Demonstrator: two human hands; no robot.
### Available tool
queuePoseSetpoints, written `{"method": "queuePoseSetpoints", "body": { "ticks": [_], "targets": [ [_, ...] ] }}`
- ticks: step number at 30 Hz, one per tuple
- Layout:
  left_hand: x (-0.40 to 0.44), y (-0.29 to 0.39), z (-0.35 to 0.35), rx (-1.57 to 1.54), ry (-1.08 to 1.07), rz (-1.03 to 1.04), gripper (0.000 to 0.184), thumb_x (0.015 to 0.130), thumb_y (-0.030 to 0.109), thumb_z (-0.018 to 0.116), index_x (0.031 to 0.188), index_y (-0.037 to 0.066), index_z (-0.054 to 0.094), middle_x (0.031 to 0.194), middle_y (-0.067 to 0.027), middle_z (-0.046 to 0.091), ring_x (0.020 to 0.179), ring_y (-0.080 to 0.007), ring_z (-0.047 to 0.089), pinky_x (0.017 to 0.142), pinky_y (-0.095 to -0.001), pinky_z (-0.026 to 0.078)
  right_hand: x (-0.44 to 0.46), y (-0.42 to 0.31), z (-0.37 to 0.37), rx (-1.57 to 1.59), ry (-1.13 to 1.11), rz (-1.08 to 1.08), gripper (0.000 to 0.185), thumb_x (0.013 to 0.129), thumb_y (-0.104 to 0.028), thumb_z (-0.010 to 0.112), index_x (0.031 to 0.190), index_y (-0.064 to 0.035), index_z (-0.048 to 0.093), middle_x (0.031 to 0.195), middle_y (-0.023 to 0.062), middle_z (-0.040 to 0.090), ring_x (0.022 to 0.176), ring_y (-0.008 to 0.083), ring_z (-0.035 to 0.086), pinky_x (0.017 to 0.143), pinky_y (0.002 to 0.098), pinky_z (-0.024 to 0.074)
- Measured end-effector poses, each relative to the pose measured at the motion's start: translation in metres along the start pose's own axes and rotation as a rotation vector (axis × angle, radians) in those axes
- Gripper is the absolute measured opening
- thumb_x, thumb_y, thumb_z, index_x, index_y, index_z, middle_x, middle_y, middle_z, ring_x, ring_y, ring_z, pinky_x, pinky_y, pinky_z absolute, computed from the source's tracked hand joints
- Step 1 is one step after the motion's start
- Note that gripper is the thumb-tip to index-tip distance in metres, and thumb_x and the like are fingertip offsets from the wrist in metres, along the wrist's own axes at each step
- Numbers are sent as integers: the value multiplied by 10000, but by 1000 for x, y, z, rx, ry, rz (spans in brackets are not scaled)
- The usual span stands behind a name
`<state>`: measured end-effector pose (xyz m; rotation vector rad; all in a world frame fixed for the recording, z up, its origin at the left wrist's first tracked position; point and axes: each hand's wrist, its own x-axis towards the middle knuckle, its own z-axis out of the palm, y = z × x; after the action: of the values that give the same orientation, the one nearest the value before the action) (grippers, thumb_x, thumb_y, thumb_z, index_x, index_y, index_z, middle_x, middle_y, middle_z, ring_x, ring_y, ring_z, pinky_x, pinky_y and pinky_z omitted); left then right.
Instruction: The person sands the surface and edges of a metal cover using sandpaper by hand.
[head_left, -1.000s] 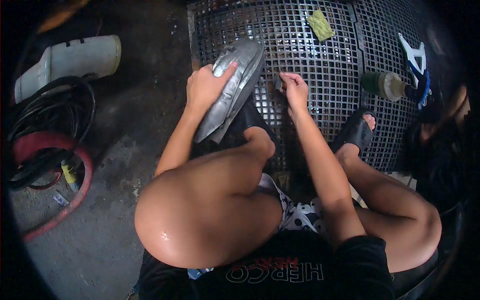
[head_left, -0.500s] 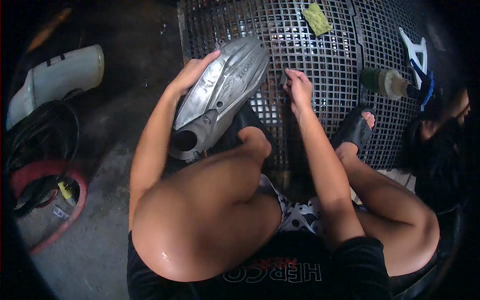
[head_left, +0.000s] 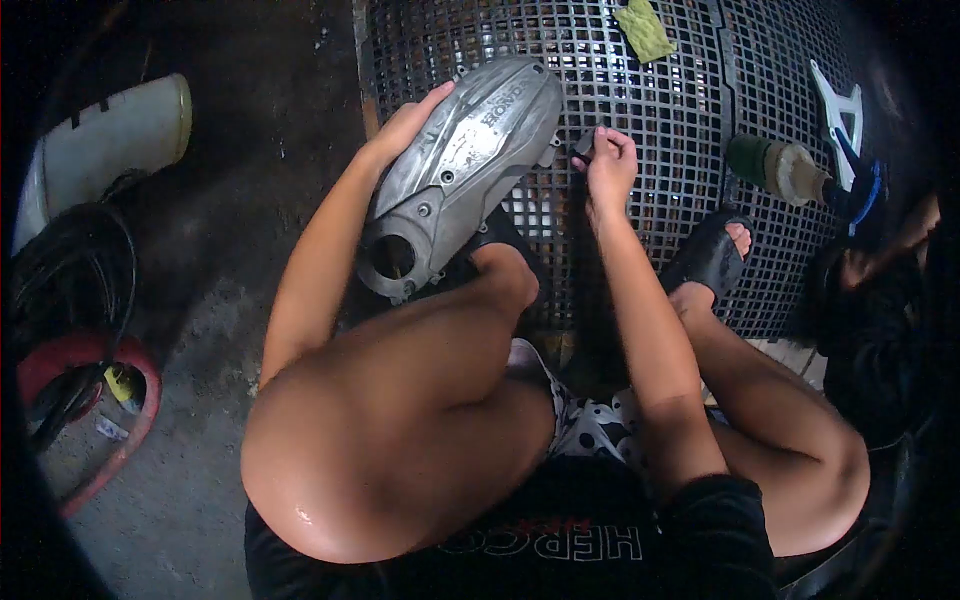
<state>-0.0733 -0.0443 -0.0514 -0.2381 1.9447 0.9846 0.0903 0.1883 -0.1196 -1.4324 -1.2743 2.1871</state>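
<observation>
A silver metal engine cover (head_left: pixel 468 150) with raised HONDA lettering is held tilted over the floor grating, its round opening toward me. My left hand (head_left: pixel 412 122) grips its upper left edge, thumb on top and the other fingers hidden behind. Just right of the cover, apart from it, my right hand (head_left: pixel 610 172) is closed in a pinch. Between its fingertips sits a small dark grey flat piece (head_left: pixel 586 146), partly covered, whose material I cannot make out.
Black grating (head_left: pixel 665 110) spreads ahead, bearing a yellow-green sponge pad (head_left: pixel 645 30), a green bottle (head_left: pixel 765 165) and a white bracket (head_left: pixel 840 115). A translucent container (head_left: pixel 115 140), black hoses (head_left: pixel 75 265) and a red hose (head_left: pixel 150 385) are left. Another person's arm (head_left: pixel 905 235) shows at right.
The engine cover has shifted up and right and turned, showing its face more squarely. My right hand has moved slightly right, still pinching the grey piece. The camera view has shifted a little.
</observation>
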Motion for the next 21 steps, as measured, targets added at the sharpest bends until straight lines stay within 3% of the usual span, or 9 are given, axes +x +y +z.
{"method": "queuePoseSetpoints", "body": {
  "ticks": [4, 6, 7, 11, 16, 18, 19, 20, 21],
  "targets": [
    [13, -13, -10, 353, 116, 41, 957, 910, 808, 436, 1236, -49, 710, 1244, -248, 697, 1177, -359, 657, 1078, -384, 424, 4, 6, -1, 39, -21, -26, 134, 1027, -156, 638, 1012, -40, 574, 795, 19, 649, 657, 85, 567, 603, 225, 495],
    [12, -17, -10, 404, 136, 31, 998, 905, 837, 375, 1248, -42, 699, 1272, -290, 670, 1259, -407, 610, 1110, -411, 396, 18, 18, -6, -240, -56, -278, 133, 1016, -127, 646, 1013, -18, 571, 772, 13, 639, 619, 85, 560, 627, 221, 497],
    [11, -18, -5, 393, 182, 28, 1001, 906, 842, 358, 1239, -36, 705, 1278, -288, 669, 1285, -408, 594, 1116, -410, 389, 23, 21, -11, -336, -98, -308, 164, 1028, -152, 640, 1090, -27, 553, 1005, 89, 732, 783, 82, 656, 651, 254, 552],
    [12, -24, -1, 377, 220, 36, 968, 925, 826, 324, 1227, -5, 719, 1267, -317, 659, 1297, -439, 578, 1121, -435, 395, 17, 10, -5, -390, -52, -442, 211, 991, -99, 679, 1165, 5, 620, 933, 60, 728, 818, 81, 653, 755, 226, 504],
    [-20, -13, 14, 548, 426, 2, 770, 986, 698, 374, 1192, 57, 746, 1203, -350, 652, 1196, -501, 603, 1071, -511, 444, 8, -10, 6, -427, -107, -491, 190, 954, -114, 737, 1108, -4, 729, 960, 54, 737, 856, 86, 648, 809, 249, 513],
    [-32, -15, 28, 557, 442, -2, 717, 1007, 643, 402, 1228, 41, 723, 1188, -334, 666, 1159, -499, 620, 1040, -522, 458, -3, -19, 11, -475, -113, -511, 165, 937, -120, 758, 1074, -27, 762, 958, 46, 737, 848, 85, 644, 815, 244, 510],
    [-31, -26, 35, 519, 498, 73, 711, 1017, 635, 392, 1271, 41, 688, 1201, -328, 664, 1168, -498, 616, 1036, -523, 459, -1, -18, 16, -449, -144, -711, 164, 917, -125, 779, 1059, -42, 781, 956, 42, 735, 826, 101, 651, 807, 238, 511],
    [-31, -34, 40, 481, 555, 148, 708, 1026, 628, 381, 1315, 42, 654, 1214, -322, 663, 1177, -498, 611, 1033, -524, 459, -1, -16, 21, -447, -168, -771, 174, 905, -123, 789, 1061, -47, 781, 956, 54, 732, 795, 113, 644, 774, 239, 512],
    [-40, -30, 46, 471, 565, 161, 704, 1032, 634, 373, 1377, 57, 582, 1262, -307, 649, 1199, -492, 600, 1029, -523, 456, -6, -25, 29, -466, -191, -728, 157, 888, -114, 790, 1031, -50, 782, 942, 73, 732, 778, 148, 666, 760, 265, 528]
  ]
}}
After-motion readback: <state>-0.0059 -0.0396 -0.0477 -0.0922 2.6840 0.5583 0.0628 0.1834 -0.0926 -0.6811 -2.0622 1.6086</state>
